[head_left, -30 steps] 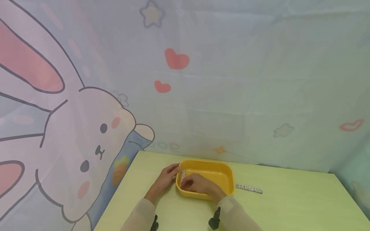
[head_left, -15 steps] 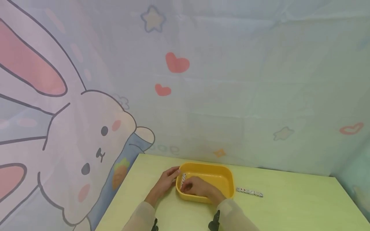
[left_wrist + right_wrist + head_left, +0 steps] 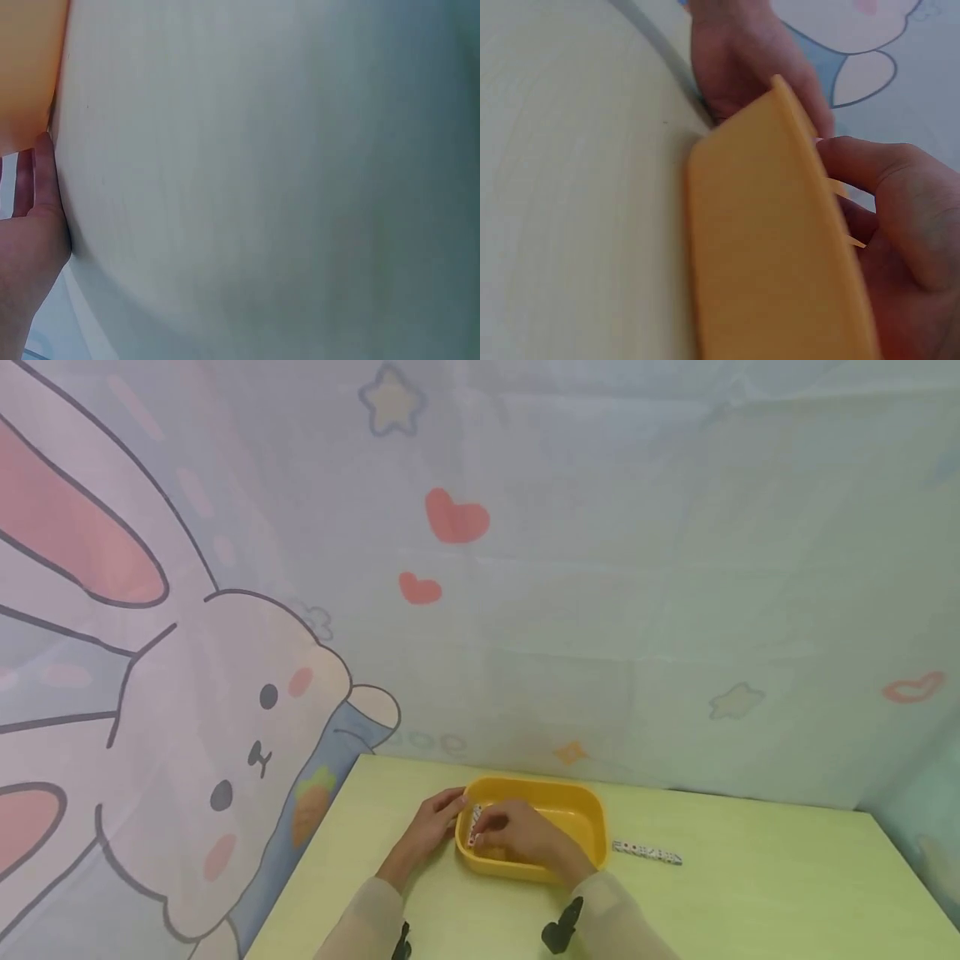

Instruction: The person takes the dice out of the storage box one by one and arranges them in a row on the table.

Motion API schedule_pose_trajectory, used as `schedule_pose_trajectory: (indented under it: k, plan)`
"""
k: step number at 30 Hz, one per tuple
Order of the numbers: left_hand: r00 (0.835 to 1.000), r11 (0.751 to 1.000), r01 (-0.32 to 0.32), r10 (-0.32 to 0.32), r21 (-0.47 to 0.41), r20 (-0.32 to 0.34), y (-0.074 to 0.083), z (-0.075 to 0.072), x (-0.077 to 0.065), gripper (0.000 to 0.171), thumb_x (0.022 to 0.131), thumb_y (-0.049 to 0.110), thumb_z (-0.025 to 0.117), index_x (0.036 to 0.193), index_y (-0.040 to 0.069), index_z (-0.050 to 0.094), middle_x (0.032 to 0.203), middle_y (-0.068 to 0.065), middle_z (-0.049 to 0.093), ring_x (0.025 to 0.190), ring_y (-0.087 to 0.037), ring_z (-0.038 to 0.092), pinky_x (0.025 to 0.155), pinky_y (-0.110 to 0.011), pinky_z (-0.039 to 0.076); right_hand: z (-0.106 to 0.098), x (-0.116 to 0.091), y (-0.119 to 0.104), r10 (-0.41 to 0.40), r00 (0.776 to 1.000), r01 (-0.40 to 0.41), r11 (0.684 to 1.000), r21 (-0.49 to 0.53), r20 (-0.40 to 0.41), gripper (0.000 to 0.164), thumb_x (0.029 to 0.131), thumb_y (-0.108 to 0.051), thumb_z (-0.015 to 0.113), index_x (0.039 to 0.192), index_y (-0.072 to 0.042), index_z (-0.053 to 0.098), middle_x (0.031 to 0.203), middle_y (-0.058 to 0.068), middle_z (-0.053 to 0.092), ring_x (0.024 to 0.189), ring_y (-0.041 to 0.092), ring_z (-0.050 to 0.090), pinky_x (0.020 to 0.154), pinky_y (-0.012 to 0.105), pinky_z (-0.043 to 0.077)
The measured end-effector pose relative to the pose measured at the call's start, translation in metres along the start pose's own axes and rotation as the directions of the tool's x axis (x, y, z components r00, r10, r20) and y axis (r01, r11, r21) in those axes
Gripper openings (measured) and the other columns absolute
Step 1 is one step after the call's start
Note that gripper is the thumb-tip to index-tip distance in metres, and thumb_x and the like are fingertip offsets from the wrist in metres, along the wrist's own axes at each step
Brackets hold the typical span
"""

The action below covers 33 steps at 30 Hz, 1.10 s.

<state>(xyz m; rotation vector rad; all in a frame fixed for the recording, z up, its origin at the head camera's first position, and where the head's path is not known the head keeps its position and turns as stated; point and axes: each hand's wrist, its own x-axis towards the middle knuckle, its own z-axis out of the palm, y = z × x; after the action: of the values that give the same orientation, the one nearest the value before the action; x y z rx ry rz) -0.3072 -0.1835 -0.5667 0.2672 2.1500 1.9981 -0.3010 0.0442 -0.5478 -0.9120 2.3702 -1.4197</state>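
Observation:
A yellow tray (image 3: 592, 827) stands on the table. My left hand (image 3: 435, 821) rests against its left end, fingers extended along the outer wall; they also show in the left wrist view. Inside that end lies a narrow row of small white pieces (image 3: 474, 827) with red and dark dots, like dice. Over the tray, my right hand (image 3: 521, 835) has its bent fingers and thumb apart beside the row, with nothing seen between them. In the right wrist view the tray wall partly hides those fingers. A similar dotted row (image 3: 647, 852) lies on the table, right of the tray.
The pale yellow-green table (image 3: 750, 893) meets a cloth backdrop (image 3: 570, 610) printed with a rabbit, hearts and stars. Dark straps or mounts show at both sleeves.
My right hand has drawn slightly up and away from the near-left corner of the tray, so more of the row's near end shows. My left hand stays at the tray's left end.

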Motion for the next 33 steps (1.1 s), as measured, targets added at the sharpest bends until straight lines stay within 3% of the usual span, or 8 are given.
schedule_pose_trajectory:
  k: [6,13,21,28,33]
  plan:
    - [1.0,1.0,0.004,-0.004,0.009,-0.005,0.0,-0.004,-0.004,0.054,0.112,0.034,0.056,0.152,-0.002,0.052,0.152,-0.022,0.055,0.137,-0.038,0.056,0.105,-0.041,0.056,-0.029,-0.017,-0.019,0.006,0.995,-0.019,0.991,-0.131,-0.099,0.004,0.099,-0.017,0.077,0.1,-0.014,0.077,0.096,-0.008,0.071,0.091,0.011,0.062,0.085,0.029,0.054]
    - [0.999,1.0,0.022,-0.023,-0.007,-0.031,0.002,-0.008,0.0,0.053,0.112,0.033,0.057,0.152,-0.001,0.053,0.151,-0.022,0.056,0.136,-0.037,0.056,0.104,-0.04,0.057,-0.069,-0.053,-0.025,-0.11,0.979,0.071,0.972,-0.223,-0.169,0.006,0.099,-0.011,0.074,0.104,-0.008,0.076,0.097,-0.003,0.072,0.09,0.013,0.066,0.082,0.031,0.06]
    - [0.999,0.999,0.028,-0.029,-0.014,-0.024,0.002,0.0,0.006,0.053,0.112,0.033,0.057,0.152,-0.002,0.053,0.152,-0.024,0.055,0.136,-0.036,0.057,0.103,-0.038,0.057,-0.118,-0.115,-0.005,-0.057,0.946,-0.04,0.956,-0.289,-0.319,0.006,0.098,-0.009,0.075,0.103,-0.012,0.073,0.095,-0.007,0.07,0.088,0.013,0.065,0.079,0.031,0.06]
    - [0.999,0.999,0.038,-0.038,-0.003,-0.036,-0.001,0.004,0.004,0.052,0.112,0.032,0.057,0.151,-0.001,0.053,0.151,-0.022,0.056,0.135,-0.034,0.058,0.103,-0.038,0.057,-0.156,-0.171,0.025,0.0,0.93,-0.134,0.931,-0.338,-0.368,0.007,0.097,-0.003,0.074,0.1,-0.009,0.072,0.092,-0.006,0.068,0.085,0.011,0.064,0.075,0.028,0.059]
    - [0.998,0.999,0.044,-0.044,-0.008,-0.046,-0.001,0.004,0.003,0.052,0.112,0.032,0.058,0.151,-0.001,0.054,0.151,-0.022,0.056,0.135,-0.035,0.058,0.103,-0.038,0.057,-0.166,-0.204,0.05,0.073,0.919,-0.219,0.912,-0.348,-0.388,0.01,0.095,-0.004,0.078,0.099,-0.009,0.071,0.092,-0.006,0.069,0.085,0.008,0.064,0.075,0.028,0.059]
